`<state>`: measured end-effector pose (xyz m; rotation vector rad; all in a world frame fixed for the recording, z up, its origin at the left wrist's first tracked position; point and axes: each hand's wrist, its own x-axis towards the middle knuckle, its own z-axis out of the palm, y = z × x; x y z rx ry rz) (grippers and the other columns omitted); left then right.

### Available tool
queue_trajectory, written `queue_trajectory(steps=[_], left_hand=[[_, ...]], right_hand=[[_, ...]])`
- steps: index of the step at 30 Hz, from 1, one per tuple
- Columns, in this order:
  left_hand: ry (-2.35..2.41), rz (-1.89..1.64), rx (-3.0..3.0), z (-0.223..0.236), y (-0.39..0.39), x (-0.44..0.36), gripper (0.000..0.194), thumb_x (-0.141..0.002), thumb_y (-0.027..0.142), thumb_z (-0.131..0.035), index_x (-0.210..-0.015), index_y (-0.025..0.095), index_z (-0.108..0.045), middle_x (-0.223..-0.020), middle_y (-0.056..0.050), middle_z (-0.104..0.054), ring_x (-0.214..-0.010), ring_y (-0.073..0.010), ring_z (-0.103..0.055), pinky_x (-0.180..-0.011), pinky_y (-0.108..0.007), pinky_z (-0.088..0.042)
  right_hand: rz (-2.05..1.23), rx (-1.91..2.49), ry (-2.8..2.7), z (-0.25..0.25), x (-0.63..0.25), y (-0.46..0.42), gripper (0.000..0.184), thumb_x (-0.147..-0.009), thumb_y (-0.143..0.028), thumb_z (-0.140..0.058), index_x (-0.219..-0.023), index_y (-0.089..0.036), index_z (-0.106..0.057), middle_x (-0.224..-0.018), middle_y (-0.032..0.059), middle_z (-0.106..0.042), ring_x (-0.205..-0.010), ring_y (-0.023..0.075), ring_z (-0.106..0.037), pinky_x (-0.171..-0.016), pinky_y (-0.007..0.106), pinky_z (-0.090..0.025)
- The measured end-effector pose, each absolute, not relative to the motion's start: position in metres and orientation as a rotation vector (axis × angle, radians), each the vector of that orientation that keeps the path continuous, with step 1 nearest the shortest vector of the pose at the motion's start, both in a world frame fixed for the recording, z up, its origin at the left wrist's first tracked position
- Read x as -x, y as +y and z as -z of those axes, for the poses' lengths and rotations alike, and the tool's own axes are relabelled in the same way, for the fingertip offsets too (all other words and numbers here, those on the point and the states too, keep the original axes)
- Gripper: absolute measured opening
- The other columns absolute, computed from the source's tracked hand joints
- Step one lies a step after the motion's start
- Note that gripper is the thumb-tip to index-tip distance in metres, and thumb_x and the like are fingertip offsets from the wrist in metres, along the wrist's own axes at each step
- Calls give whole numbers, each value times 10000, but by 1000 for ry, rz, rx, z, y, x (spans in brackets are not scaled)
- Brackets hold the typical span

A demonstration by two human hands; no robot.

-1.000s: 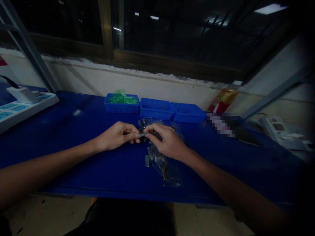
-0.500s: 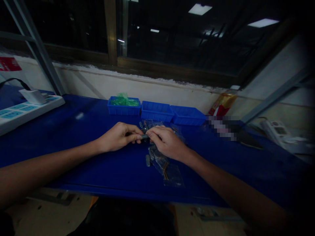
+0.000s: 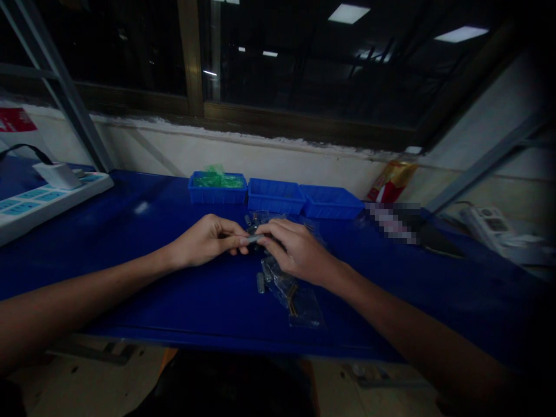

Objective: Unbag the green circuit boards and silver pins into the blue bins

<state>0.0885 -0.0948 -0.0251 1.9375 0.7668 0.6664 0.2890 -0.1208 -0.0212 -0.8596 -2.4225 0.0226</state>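
Note:
Between both hands, above the blue table (image 3: pixel 174 301), is a small grey metal-looking piece (image 3: pixel 253 238), short and bar-like. My left hand (image 3: pixel 212 240) pinches its left end between thumb and fingers. At the right end, the thumb and fingertips of my right hand (image 3: pixel 293 249) close on it and partly hide it. Below my right hand lies a similar grey cylinder (image 3: pixel 260 282). Beside that, a clear plastic bag (image 3: pixel 310 307) holds thin copper-coloured pins (image 3: pixel 292 301). More small grey pieces (image 3: pixel 248 220) lie just behind the hands, partly covered.
Three blue bins stand along the wall: the left bin (image 3: pixel 217 196) contains green plastic (image 3: pixel 217 178), beside a middle bin (image 3: pixel 275 202) and a right bin (image 3: pixel 332 207). A white power strip (image 3: pixel 93 184) lies at left. A red-and-gold packet (image 3: pixel 393 182) leans at back right.
My right fingers have shifted slightly right along the grey piece, so more of it shows. My left hand keeps its pinch. The whole view has tilted slightly.

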Motion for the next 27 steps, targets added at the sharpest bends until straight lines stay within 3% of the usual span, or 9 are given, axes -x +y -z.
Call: queue_trajectory(steps=[11, 16, 23, 27], left_hand=[[804, -696, -1980, 26, -99, -92, 171, -768, 258, -558, -788, 109, -639, -696, -31, -662, -597, -85, -556, -569, -181, -424], [758, -731, -1811, 21, -97, -90, 147, -750, 242, -581, -766, 106, -633, -681, -21, -655, -574, -72, -536, -566, -180, -427], [734, -628, -1694, 16, -103, -92, 129, -730, 224, -615, -721, 97, -638, -667, -29, -658, -570, -72, -538, -550, -179, -422], [698, -688, -1615, 15, -105, -91, 145, -735, 247, -619, -714, 105, -643, -669, -29, -661, -563, -70, -535, -550, -182, -420]], right_hand=[[-97, 975, -2398, 24, -286, -120, 284, -901, -232, -318, -796, -135, -562, -695, 30, -581, -633, 116, -522, -603, 244, -380], [-88, 887, -2319, 14, -291, -125, 264, -831, -269, -480, -1049, -122, -506, -868, 63, -594, -800, 147, -555, -720, 277, -426], [-3, 711, -2363, 14, -291, -126, 128, -850, -175, -427, -866, -141, -549, -776, 55, -577, -730, 143, -538, -668, 290, -442], [-42, 694, -2329, 12, -289, -131, 131, -840, -188, -457, -928, -140, -541, -801, 54, -577, -729, 136, -540, -648, 278, -452]])
